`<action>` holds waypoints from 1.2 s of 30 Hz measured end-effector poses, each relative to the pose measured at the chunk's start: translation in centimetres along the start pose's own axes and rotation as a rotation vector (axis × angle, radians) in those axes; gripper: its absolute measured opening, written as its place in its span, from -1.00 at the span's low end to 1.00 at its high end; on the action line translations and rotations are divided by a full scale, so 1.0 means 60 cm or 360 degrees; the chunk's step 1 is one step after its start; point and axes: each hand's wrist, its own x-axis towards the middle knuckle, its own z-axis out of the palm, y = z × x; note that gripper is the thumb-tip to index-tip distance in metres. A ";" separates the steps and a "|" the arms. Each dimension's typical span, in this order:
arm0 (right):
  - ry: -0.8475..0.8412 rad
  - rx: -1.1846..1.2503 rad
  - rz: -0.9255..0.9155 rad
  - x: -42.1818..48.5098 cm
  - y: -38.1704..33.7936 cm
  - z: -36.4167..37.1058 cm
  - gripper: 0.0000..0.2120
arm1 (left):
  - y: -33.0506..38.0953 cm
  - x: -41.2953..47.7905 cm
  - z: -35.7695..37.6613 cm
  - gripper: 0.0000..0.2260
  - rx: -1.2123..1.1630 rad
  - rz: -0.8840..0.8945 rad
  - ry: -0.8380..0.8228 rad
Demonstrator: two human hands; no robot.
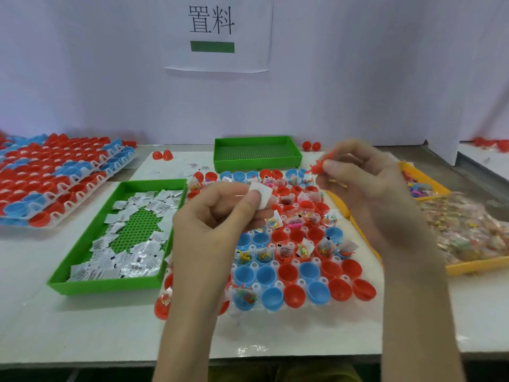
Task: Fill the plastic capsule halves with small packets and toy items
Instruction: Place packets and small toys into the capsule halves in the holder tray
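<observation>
Packet bin (pixel 82 245) sits L of capsule rack (pixel 297 262), for quick reach. L hand (pixel 220 213) pinches white packet (pixel 262 195) over rack; R hand (pixel 366 183) pinches red toy (pixel 316 166) above its far-R corner, prob. both meant for empty halves (pixel 341 267). Hands apart.

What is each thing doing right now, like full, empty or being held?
Left hand, pinching a white packet.
Right hand, pinching a red toy.
Near green tray, partly covered with packets.
Far green tray, nothing showing inside.
Capsule halves, some filled, front rows mostly empty.
Yellow tray, heaped with bagged toys.
</observation>
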 end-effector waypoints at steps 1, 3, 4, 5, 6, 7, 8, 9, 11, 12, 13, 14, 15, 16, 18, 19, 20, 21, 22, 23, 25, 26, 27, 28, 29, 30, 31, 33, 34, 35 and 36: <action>-0.0021 0.0022 -0.0014 -0.012 0.000 0.009 -0.89 | -0.002 -0.003 0.002 -0.94 0.0004 -0.0003 0.0006; -0.0060 -0.0002 -0.0043 -0.030 -0.003 0.026 -0.93 | -0.003 -0.008 0.002 -0.93 0.0009 0.0004 0.0006; -0.0077 -0.0030 -0.0067 -0.037 -0.006 0.033 -0.92 | -0.003 -0.011 0.004 -0.92 0.0025 0.0007 -0.0009; -0.0086 -0.0069 -0.0095 -0.042 -0.009 0.041 -0.91 | -0.002 -0.014 0.006 -0.92 0.0042 0.0008 -0.0032; -0.0085 -0.0118 -0.0128 -0.047 -0.012 0.048 -0.92 | 0.000 -0.016 0.008 -0.90 0.0045 0.0010 -0.0053; -0.0079 -0.0166 -0.0161 -0.050 -0.015 0.054 -0.94 | 0.002 -0.018 0.012 -0.89 0.0029 0.0018 -0.0065; -0.0072 -0.0207 -0.0190 -0.053 -0.016 0.059 -0.96 | 0.005 -0.020 0.015 -0.87 -0.0003 0.0027 -0.0068; -0.0061 -0.0239 -0.0210 -0.056 -0.017 0.063 -0.97 | 0.008 -0.022 0.019 -0.86 -0.0042 0.0037 -0.0067; -0.0028 -0.0273 -0.0216 -0.060 -0.017 0.067 -0.97 | 0.011 -0.026 0.024 -0.82 -0.0099 0.0059 -0.0053; -0.0010 -0.0280 -0.0205 -0.061 -0.017 0.068 -0.98 | 0.011 -0.029 0.026 -0.80 -0.0116 0.0062 -0.0051; 0.0001 -0.0290 -0.0188 -0.062 -0.017 0.068 -0.98 | 0.011 -0.031 0.028 -0.79 -0.0128 0.0056 -0.0059; 0.0002 -0.0309 -0.0172 -0.063 -0.017 0.068 -0.98 | 0.011 -0.032 0.030 -0.80 -0.0135 0.0046 -0.0077; -0.0004 -0.0334 -0.0160 -0.063 -0.016 0.068 -0.98 | 0.011 -0.034 0.032 -0.83 -0.0133 0.0036 -0.0100; -0.0007 -0.0358 -0.0155 -0.063 -0.016 0.068 -0.98 | 0.012 -0.035 0.034 -0.84 -0.0123 0.0031 -0.0122; -0.0014 -0.0378 -0.0148 -0.063 -0.015 0.065 -0.96 | 0.013 -0.035 0.035 -0.80 -0.0094 0.0034 -0.0157; -0.0028 -0.0381 -0.0144 -0.063 -0.015 0.063 -0.96 | 0.012 -0.034 0.035 -0.79 -0.0077 0.0033 -0.0163; -0.0050 -0.0387 -0.0145 -0.063 -0.015 0.062 -0.94 | 0.011 -0.034 0.034 -0.80 -0.0061 0.0031 -0.0169; -0.0080 -0.0397 -0.0143 -0.063 -0.016 0.061 -0.93 | 0.009 -0.033 0.034 -0.81 -0.0046 0.0034 -0.0181; -0.0108 -0.0411 -0.0130 -0.063 -0.017 0.058 -0.93 | 0.007 -0.033 0.034 -0.82 -0.0038 0.0040 -0.0194; -0.0116 -0.0431 -0.0107 -0.062 -0.016 0.053 -0.93 | 0.005 -0.034 0.034 -0.82 -0.0035 0.0049 -0.0198; 0.0009 -0.0542 -0.0066 -0.057 -0.006 0.028 -0.92 | 0.003 -0.034 0.031 -0.85 -0.0052 0.0054 -0.0173; 0.0161 -0.0685 -0.0052 -0.053 0.003 0.007 -0.92 | 0.004 -0.033 0.029 -0.85 -0.0061 0.0059 -0.0154; 0.0348 -0.0909 -0.0023 -0.049 0.015 -0.020 -0.91 | 0.005 -0.032 0.026 -0.85 -0.0064 0.0068 -0.0138; 0.0510 -0.1175 0.0055 -0.046 0.027 -0.050 -0.86 | 0.007 -0.031 0.023 -0.85 -0.0064 0.0075 -0.0123; 0.0604 -0.1414 0.0209 -0.044 0.038 -0.081 -0.76 | 0.008 -0.029 0.020 -0.85 -0.0066 0.0076 -0.0106; 0.0618 -0.1582 0.0427 -0.046 0.047 -0.107 -0.65 | 0.008 -0.027 0.018 -0.85 -0.0070 0.0070 -0.0093; 0.0584 -0.1689 0.0638 -0.050 0.058 -0.128 -0.57 | 0.008 -0.026 0.016 -0.85 -0.0069 0.0060 -0.0087; 0.0511 -0.1782 0.0899 -0.058 0.073 -0.149 -0.56 | 0.007 -0.025 0.014 -0.84 -0.0061 0.0035 -0.0097; 0.0513 -0.1770 0.0917 -0.060 0.075 -0.149 -0.66 | 0.007 -0.025 0.014 -0.84 -0.0053 0.0023 -0.0101; 0.0540 -0.1733 0.0860 -0.061 0.076 -0.145 -0.81 | 0.007 -0.026 0.015 -0.83 -0.0042 0.0014 -0.0098; 0.0566 -0.1677 0.0817 -0.061 0.075 -0.139 -0.92 | 0.007 -0.026 0.015 -0.83 -0.0032 0.0010 -0.0092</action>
